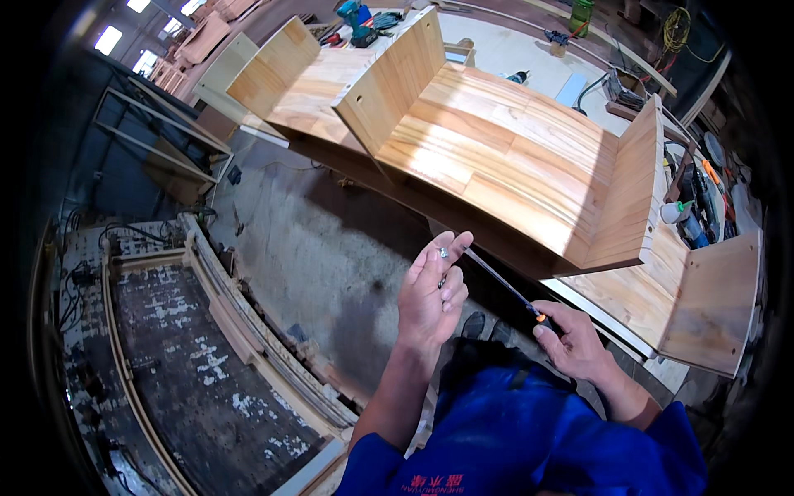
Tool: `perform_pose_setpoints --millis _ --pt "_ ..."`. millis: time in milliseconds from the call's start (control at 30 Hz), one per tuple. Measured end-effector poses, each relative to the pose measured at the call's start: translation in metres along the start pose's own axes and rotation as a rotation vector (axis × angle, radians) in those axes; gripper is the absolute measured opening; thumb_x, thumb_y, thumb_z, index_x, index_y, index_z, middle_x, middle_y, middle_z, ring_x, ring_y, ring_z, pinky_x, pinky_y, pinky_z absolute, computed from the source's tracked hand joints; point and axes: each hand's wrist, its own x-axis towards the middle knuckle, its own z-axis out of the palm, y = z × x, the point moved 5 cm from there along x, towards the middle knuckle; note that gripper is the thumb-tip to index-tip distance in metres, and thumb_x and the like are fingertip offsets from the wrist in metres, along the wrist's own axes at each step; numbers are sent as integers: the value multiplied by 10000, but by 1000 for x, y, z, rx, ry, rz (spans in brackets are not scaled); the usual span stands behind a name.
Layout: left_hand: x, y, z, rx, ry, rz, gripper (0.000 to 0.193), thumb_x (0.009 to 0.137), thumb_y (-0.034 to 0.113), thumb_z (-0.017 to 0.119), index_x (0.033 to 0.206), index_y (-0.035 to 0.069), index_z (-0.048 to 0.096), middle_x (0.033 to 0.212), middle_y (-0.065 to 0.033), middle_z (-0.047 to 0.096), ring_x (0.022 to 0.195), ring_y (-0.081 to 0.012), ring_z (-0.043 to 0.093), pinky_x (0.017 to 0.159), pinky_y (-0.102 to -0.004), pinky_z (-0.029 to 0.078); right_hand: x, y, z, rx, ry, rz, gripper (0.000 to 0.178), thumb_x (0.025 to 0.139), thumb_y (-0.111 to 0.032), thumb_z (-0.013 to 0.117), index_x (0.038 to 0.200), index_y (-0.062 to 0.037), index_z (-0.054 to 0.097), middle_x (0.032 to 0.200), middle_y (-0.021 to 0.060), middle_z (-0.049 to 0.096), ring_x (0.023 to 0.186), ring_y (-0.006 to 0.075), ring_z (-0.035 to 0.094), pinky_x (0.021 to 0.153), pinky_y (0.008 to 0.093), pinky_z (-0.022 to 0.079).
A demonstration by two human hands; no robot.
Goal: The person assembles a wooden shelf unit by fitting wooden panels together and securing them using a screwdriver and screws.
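My right hand (567,337) is wrapped round the dark and orange handle of a screwdriver (506,283), its long shaft pointing up and left. The shaft's tip is close to the fingers of my left hand (432,293), which is raised with the palm toward me. Between its thumb and fingers a small shiny metal fitting (443,252) is pinched. Something small and dark also shows under the curled fingers; I cannot tell what it is. Just beyond both hands lies a wooden cabinet carcass (504,136) with upright panels, touched by neither hand.
A power drill (361,25) stands on the far bench. Hand tools and a white bottle (674,212) crowd the right side. To the left is a low bench (207,355) with a worn dark top and a curved wooden frame. Concrete floor (306,248) runs between.
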Motion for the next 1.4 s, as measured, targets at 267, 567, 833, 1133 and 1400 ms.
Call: perform_pose_setpoints --millis 267,567,833,1133,1400 --pt "-12 -13 -11 -73 -36 23 222 1055 231 479 1197 77 554 1292 -155 619 522 -34 422 439 -168 365 -1 1 9 -47 -86 -23 309 919 -75 595 1220 -12 611 963 189 665 794 322 657 714 363 533" --pt "-16 -26 -21 -79 37 27 153 1060 252 478 1025 122 551 1260 -138 631 495 -25 408 427 -166 354 -21 15 15 49 -154 155 329 922 -74 610 1242 2 610 1000 205 672 789 267 660 714 338 535" --pt "-30 -37 -24 -121 36 57 82 1038 174 509 1052 109 556 1286 -147 613 501 -40 422 431 -172 357 -29 27 19 173 -202 200 306 943 -82 601 1241 -13 619 858 110 665 689 161 592 658 297 506" --pt "-31 -54 -30 -158 60 106 149 1057 144 456 1148 113 569 1296 -97 616 523 -37 435 459 -177 373 -46 55 39 827 -322 533 254 964 -110 609 1203 -38 658 749 -5 571 581 40 446 534 217 379" --pt "-23 -33 -68 -160 139 132 118 1056 138 462 1107 121 568 1304 -109 601 522 -36 441 450 -177 372 -14 30 64 260 -198 385 260 972 -96 601 1219 -30 646 810 4 623 707 51 504 643 227 445"
